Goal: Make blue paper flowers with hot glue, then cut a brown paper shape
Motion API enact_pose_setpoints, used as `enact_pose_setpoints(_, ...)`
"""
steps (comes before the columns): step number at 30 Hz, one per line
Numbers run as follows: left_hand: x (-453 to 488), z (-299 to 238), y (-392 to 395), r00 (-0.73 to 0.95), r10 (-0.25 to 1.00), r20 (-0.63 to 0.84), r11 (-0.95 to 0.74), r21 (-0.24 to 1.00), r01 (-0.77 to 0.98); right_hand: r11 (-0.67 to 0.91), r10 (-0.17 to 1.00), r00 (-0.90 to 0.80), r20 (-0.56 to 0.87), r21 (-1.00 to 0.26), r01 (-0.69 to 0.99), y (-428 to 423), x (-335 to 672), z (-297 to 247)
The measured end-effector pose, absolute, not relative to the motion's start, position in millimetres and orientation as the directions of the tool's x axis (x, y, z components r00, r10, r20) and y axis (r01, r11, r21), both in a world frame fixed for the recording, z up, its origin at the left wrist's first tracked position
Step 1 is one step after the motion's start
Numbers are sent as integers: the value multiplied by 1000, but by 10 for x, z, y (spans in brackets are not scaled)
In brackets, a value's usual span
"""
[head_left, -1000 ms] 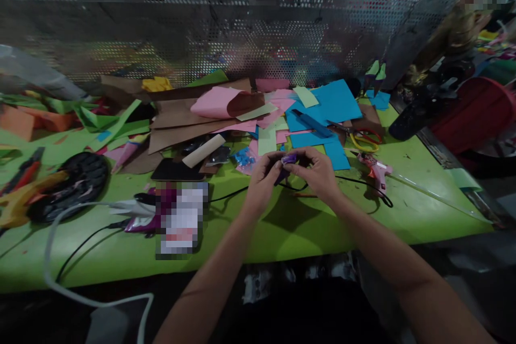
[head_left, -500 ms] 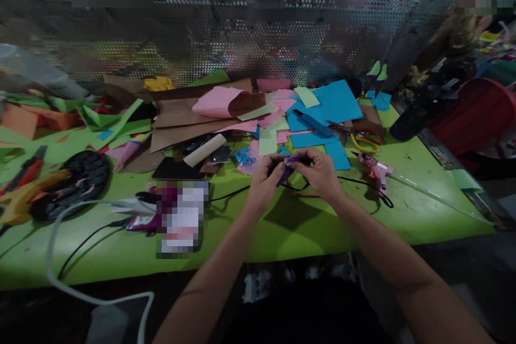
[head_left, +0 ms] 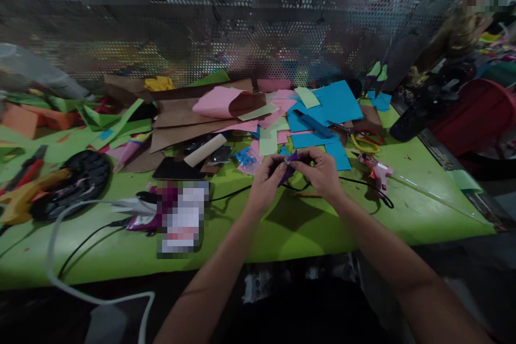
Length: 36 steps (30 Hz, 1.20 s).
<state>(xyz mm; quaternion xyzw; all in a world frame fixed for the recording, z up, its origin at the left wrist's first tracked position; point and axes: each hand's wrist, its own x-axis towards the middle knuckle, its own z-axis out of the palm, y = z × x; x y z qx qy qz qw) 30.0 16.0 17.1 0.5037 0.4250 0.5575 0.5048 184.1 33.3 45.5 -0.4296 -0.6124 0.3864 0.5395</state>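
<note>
A small folded purple piece [head_left: 286, 173], felt or paper by its look, is pinched between both my hands above the front middle of the table. My left hand [head_left: 267, 174] grips its left side with thumb and fingers. On the opposite side, my right hand [head_left: 321, 171] pinches its upper edge, thumb tip close to my left thumb. A pale spot shows on the piece between the thumbs; I cannot tell what it is. Behind the hands lie blue sheets [head_left: 338, 151] and a bag of small blue bits [head_left: 246, 159].
To the right, a pink glue gun [head_left: 379, 170] with a clear stick lies near scissors [head_left: 366, 141]. At left are a black round tray [head_left: 72, 185], a yellow glue gun [head_left: 28, 196], a phone [head_left: 178, 169] and a white cable [head_left: 52, 247]. Perforated metal [head_left: 226, 43] stands behind.
Both hands keep their pinch on the purple piece, with only slight finger movement. Its upper tip stands out a little more between the fingers. The table's other things have not moved.
</note>
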Motion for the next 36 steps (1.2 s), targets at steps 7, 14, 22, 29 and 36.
enact_pose_setpoints(7,281,205,156,15,992,129,-127,988,-92,300,951,-102,291,-950,86,392,1888,440)
enact_pose_setpoints(14,295,183,171,31,989,147,-144,987,-69,358,934,-55,354,-928,100,377,1879,429)
enact_pose_setpoints(22,320,230,169,30,995,99,-98,994,-51,253,966,-22,256,-963,-97,405,1840,329)
enact_pose_setpoints(29,154,210,257,-161,975,151,-130,982,137,33,999,4,33,-954,-297,497,1857,319)
enact_pose_setpoints(36,-292,276,381,-392,867,307,102,662,743,-95,994,-79,-77,-963,-251,538,1891,303)
